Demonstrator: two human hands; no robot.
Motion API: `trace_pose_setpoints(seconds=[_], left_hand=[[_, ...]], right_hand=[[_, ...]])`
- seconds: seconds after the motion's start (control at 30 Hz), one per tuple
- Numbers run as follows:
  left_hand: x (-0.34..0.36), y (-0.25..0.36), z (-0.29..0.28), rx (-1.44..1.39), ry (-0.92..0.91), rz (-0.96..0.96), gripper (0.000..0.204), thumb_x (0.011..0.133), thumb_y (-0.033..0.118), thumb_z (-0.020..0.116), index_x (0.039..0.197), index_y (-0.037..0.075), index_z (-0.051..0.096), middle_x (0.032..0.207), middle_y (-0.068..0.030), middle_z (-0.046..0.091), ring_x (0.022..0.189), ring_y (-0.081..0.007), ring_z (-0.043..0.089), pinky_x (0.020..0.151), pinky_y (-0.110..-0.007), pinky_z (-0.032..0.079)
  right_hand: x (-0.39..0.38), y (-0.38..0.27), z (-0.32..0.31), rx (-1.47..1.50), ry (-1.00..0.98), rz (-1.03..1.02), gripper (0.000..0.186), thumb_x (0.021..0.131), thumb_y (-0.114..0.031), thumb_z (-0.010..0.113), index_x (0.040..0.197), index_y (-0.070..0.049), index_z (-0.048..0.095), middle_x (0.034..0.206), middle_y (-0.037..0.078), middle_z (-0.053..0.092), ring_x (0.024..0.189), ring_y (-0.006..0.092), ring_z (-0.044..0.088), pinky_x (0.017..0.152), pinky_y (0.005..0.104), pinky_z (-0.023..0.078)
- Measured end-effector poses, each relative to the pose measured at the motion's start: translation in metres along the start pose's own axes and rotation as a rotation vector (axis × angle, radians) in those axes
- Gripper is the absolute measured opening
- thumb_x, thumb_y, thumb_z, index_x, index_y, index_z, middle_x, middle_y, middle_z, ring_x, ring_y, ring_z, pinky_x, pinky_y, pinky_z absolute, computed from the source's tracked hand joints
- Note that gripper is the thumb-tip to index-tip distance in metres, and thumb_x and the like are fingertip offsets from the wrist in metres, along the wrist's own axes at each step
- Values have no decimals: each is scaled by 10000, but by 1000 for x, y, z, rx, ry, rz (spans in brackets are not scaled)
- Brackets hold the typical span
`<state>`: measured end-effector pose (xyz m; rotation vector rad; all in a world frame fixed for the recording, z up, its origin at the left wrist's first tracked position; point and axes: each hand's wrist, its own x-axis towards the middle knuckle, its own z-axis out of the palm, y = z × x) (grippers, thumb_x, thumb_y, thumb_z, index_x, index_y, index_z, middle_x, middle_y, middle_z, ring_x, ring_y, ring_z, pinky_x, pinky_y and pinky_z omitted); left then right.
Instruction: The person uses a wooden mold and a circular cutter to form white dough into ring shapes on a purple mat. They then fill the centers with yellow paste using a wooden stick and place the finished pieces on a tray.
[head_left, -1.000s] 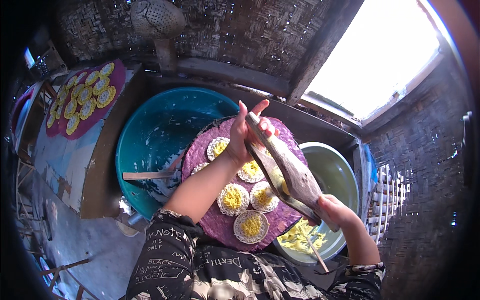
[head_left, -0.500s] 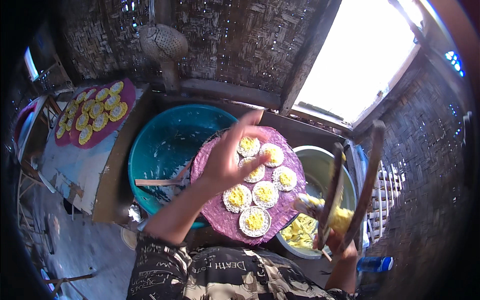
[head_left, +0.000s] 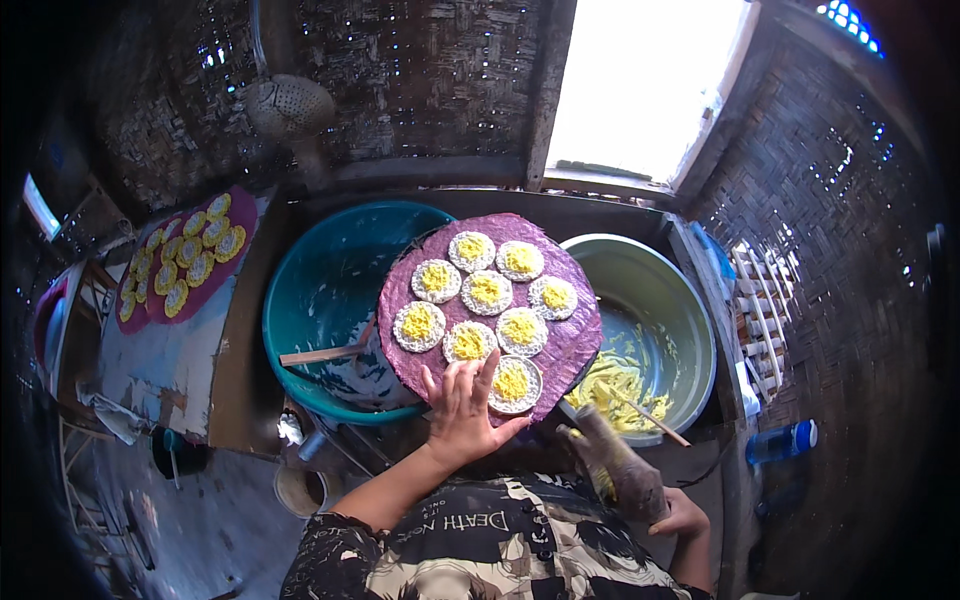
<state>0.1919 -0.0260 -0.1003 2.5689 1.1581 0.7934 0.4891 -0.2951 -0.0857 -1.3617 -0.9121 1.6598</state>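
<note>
A round purple woven mat (head_left: 560, 352) lies across the rims of two basins. On it sit several white lacy rounds topped with yellow shreds, such as one in the middle (head_left: 487, 291). The nearest round (head_left: 512, 385) seems to have a thin tan ring about it. My left hand (head_left: 462, 405) rests at the mat's near edge, fingers spread, its thumb and forefinger beside that ringed round. In my right hand (head_left: 684, 515), low on the right, is a wooden two-armed press (head_left: 622, 465) smeared with yellow. Its far end is partly blurred.
A teal basin (head_left: 300, 300) with a wooden paddle (head_left: 322, 355) stands left. The grey-green basin (head_left: 690, 330) on the right holds yellow mash (head_left: 615, 385) and a stick (head_left: 650, 417). More rounds lie on a purple sheet (head_left: 232, 205) far left. A blue bottle (head_left: 780, 443) lies right.
My left hand has come down from above the rounds to the mat's near edge. The press in my right hand has swung down and left, away from the right basin.
</note>
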Motion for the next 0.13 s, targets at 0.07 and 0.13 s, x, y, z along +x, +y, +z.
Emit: trace_pose_setpoints(seconds=[0.07,0.13], left_hand=[[7,-4,3,21,-37,58,1103,662,638,664,1466,143,93,1294,-177,383,1233,-351,321,1017,-660,41],[18,-13,6,45,-107,140,1098,678,655,640,1471,148,74,1376,-167,318,1302,-372,257,1036,-654,-2]], right_hand=[[-8,13,1,-23,30,65,768,595,-134,850,1240,69,486,1141,79,597,1048,125,533,931,282,401],[-17,25,0,-19,63,113,769,620,-135,838,1263,65,467,1177,77,577,1072,125,517,954,272,380]])
